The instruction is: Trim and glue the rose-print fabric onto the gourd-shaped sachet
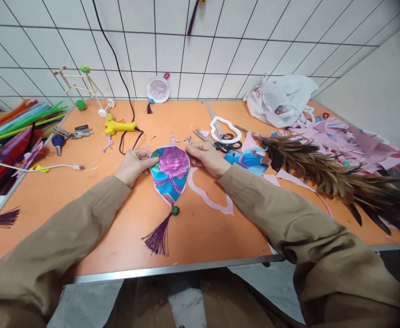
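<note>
Brown sleeves [93,209] lead to your left hand [133,166], pinching the left edge of the pendant [170,175], and your right hand [207,157], pinching its upper right edge, over the middle of the counter [216,243]. Grip only the rim, lightly and evenly, so the face lies flat and the tassel [159,237] trails free, well away from scissors [230,145] and glue gun [120,126].

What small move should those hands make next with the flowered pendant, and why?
Perhaps press lightly along the edge of the flowered pendant: the left hand pinches one side, the right hand is at the opposite edge, and the purple tassel trails below, clear of both hands.
</note>
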The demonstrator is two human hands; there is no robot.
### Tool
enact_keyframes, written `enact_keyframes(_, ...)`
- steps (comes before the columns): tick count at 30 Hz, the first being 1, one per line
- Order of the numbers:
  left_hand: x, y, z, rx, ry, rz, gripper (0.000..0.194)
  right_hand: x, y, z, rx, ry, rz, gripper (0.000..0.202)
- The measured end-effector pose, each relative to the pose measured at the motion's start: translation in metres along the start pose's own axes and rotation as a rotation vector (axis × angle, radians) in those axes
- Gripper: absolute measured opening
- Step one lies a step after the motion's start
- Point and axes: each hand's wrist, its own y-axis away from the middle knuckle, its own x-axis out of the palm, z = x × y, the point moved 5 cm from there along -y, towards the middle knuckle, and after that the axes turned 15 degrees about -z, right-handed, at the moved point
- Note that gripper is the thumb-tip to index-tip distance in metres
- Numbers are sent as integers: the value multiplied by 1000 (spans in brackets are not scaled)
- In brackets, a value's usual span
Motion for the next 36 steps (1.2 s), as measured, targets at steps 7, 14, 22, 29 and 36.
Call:
enact_keyframes(7, -2, -3, -1, 27, 31, -17, 36, -1, 1, -1, 13, 8, 31, 54)
enact_keyframes(14, -2, -4, 1, 29, 26, -23, 38, 2, 4, 4, -74, 118, 66, 38)
enact_keyframes(22, -3, -5, 3, 44, 21, -15, 36, 3, 4, 2, -95, 127, 109, 42)
enact_keyframes(29, -2, -4, 1, 36, 19, -18, 36, 7, 5, 2, -76, 135, 113, 36)
enact_keyframes(36, -5, -4, 1, -3, 91, 9, 47, 5, 5, 1, -76, 134, 76, 34)
